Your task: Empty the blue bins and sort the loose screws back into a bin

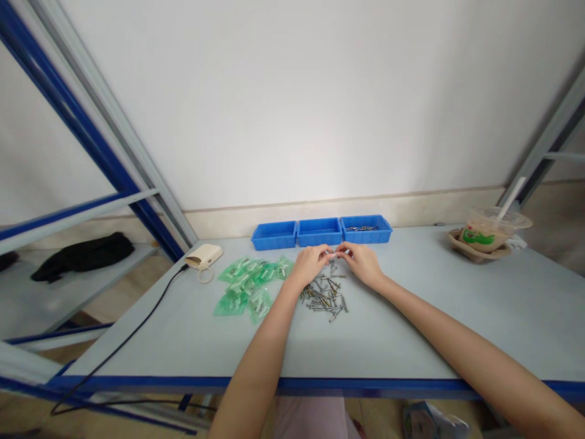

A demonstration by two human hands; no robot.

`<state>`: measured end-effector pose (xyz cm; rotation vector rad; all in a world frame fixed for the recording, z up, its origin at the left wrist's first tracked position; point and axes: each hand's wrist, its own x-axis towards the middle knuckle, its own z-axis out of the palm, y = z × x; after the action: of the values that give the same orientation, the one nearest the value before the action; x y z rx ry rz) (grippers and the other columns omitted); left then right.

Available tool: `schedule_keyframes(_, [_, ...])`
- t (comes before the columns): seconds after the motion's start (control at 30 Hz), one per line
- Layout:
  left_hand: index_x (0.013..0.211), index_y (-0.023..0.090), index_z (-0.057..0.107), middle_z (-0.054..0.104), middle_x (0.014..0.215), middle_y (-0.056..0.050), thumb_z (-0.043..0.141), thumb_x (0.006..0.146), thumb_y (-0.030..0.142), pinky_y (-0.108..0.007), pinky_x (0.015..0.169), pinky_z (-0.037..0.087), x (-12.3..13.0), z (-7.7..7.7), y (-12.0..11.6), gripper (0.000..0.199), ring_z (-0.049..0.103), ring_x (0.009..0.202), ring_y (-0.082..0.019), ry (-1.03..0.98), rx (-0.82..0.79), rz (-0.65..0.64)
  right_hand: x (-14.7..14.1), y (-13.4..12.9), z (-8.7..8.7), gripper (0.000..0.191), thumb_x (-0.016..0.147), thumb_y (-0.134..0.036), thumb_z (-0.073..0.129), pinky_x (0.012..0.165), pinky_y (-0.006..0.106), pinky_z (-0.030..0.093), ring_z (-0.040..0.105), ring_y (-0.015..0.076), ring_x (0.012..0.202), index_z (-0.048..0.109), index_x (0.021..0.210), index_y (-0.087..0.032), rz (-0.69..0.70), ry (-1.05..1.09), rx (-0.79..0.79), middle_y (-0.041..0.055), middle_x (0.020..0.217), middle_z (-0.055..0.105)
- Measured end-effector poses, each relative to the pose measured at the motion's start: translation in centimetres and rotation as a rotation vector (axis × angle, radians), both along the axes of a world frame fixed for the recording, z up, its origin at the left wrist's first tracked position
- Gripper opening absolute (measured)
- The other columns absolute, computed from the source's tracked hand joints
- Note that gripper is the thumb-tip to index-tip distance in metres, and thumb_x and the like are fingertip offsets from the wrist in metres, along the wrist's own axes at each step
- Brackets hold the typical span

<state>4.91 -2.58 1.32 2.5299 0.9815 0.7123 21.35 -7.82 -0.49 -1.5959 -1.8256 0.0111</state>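
My left hand (311,263) and my right hand (362,262) meet just in front of the blue trays, above the far end of a heap of screws (323,294). Between the fingertips is a small metal screw (329,251). The left fingers pinch it, and the right thumb and forefinger close at its other end; its fine detail is too small to make out. Silver and brassy pieces are mixed in the heap, lying in all directions. Left of my left forearm lie several green plastic bags (249,280) with small parts inside.
Three blue trays stand in a row by the wall; the right tray (365,229) holds metal pieces. A cream-coloured device (204,256) with a black cable (132,334) is at the left. A drink cup (485,230) with a straw sits in a holder at the right.
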Motion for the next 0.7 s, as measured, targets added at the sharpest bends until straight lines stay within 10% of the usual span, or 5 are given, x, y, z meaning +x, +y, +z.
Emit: schedule_keyframes(0.7, [0.068, 0.018, 0.057, 0.061, 0.057, 0.002, 0.039, 0.09, 0.036, -0.02, 0.057, 0.034, 0.06, -0.1, 0.17, 0.033, 0.054, 0.054, -0.012, -0.024, 0.035, 0.015, 0.04, -0.02, -0.14, 0.019, 0.089, -0.033, 0.048, 0.067, 0.026, 0.034, 0.064, 0.017, 0.073, 0.06, 0.099, -0.023, 0.028, -0.165, 0.035, 0.0006, 0.084, 0.071])
